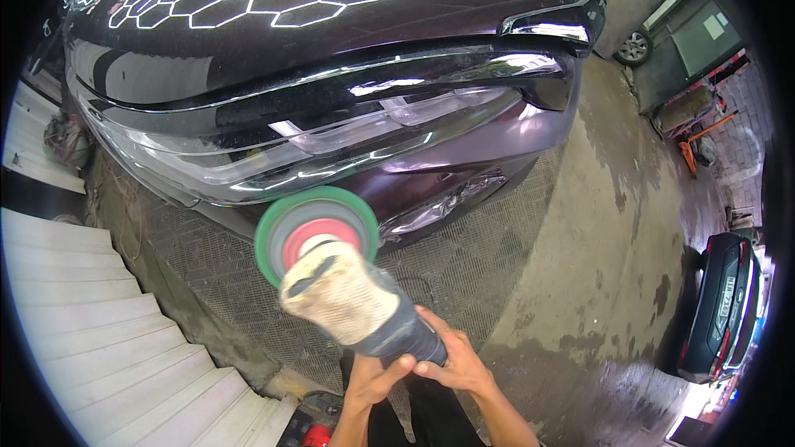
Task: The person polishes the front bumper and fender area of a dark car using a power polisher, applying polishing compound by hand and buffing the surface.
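Note:
Both of my hands are on a rotary car polisher [348, 298] with a cloth-like cover over its head. My right hand [456, 354] wraps the rear of its dark body. My left hand [376, 379] is at the underside of the body, its thumb near the right one; its fingers are largely hidden. The green-edged polishing pad [366, 211] lies at the far end, by the front bumper [410, 189] of a dark car, just below the headlight [372, 124]. Whether the pad touches the bumper I cannot tell. Hexagonal lights reflect in the hood [261, 43].
White corrugated panels [136, 335] stand at the left. Gridded floor mats [447, 273] lie under the car's front. To the right are wet concrete, an orange floor jack [688, 155] and another parked car [714, 310]. A red container [317, 434] stands low, near my left arm.

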Motion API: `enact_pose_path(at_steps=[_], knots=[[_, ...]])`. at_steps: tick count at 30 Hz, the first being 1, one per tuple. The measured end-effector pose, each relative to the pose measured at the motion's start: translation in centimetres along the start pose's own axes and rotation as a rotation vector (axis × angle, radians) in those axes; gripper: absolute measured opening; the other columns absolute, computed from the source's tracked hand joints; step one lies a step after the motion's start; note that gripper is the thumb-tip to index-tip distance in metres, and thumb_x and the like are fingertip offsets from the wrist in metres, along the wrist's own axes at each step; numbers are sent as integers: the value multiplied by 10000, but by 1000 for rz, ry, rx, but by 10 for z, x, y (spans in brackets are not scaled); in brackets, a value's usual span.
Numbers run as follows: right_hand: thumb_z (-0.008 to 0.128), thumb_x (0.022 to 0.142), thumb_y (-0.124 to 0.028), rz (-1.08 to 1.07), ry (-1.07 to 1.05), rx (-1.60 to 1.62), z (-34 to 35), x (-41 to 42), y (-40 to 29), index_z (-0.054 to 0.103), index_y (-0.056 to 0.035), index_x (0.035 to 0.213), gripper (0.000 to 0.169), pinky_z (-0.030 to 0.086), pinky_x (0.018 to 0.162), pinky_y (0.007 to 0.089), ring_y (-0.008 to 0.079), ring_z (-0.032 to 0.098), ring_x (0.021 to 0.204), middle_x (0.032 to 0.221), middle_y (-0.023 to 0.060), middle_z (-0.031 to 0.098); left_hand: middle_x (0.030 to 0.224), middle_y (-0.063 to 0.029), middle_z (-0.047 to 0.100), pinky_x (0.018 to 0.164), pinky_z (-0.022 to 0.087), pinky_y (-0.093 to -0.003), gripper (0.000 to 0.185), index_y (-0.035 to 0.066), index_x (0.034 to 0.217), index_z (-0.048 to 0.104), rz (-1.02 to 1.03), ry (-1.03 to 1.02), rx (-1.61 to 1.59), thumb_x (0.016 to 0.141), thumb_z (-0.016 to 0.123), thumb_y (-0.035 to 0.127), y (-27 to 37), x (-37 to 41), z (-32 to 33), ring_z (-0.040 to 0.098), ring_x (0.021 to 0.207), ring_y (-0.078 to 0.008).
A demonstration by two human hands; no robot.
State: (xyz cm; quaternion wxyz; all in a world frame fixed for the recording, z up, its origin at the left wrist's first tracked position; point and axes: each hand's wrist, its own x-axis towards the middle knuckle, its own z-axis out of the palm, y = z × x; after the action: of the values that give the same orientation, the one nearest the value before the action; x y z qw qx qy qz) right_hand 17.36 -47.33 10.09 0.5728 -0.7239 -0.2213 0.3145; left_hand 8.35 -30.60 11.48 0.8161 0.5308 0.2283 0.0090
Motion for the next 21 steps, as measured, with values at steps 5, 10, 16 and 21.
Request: enact_pose_path(at_steps=[5, 10, 16, 21], knots=[[770, 855, -620, 121, 353, 225, 20, -37, 41, 403, 39, 1534, 1016, 458, 1091, 415, 287, 587, 1308, 1412, 242, 590, 1337, -211, 620, 1073, 465, -419, 875, -79, 1432, 465, 10, -146, 273, 836, 844, 439, -22, 34, 18, 610, 1230, -280], [617, 869, -795, 94, 599, 272, 36, -22, 38, 424, 50, 1483, 1062, 441, 1073, 408, 254, 551, 1258, 1351, 156, 577, 1153, -312, 680, 928, 541, -491, 959, -98, 1352, 438, 83, -73, 314, 785, 857, 552, -29, 56, 46, 699, 1066, -443], [633, 842, -811, 158, 526, 285, 72, -39, 43, 388, 63, 1509, 1127, 440, 1081, 403, 248, 549, 1268, 1370, 187, 573, 1270, -213, 653, 994, 518, -392, 955, -73, 1420, 423, 37, -36, 223, 775, 898, 446, -36, 22, 14, 647, 1157, -247], [764, 833, -666, 110, 222, 108, 80, -42, 24, 441, 72, 1496, 1043, 521, 1006, 423, 323, 679, 1175, 1292, 257, 667, 1208, -135, 660, 940, 535, -384, 825, -72, 1326, 530, 206, 240, -101, 794, 884, 449, -49, -24, -6, 654, 1075, -237]])
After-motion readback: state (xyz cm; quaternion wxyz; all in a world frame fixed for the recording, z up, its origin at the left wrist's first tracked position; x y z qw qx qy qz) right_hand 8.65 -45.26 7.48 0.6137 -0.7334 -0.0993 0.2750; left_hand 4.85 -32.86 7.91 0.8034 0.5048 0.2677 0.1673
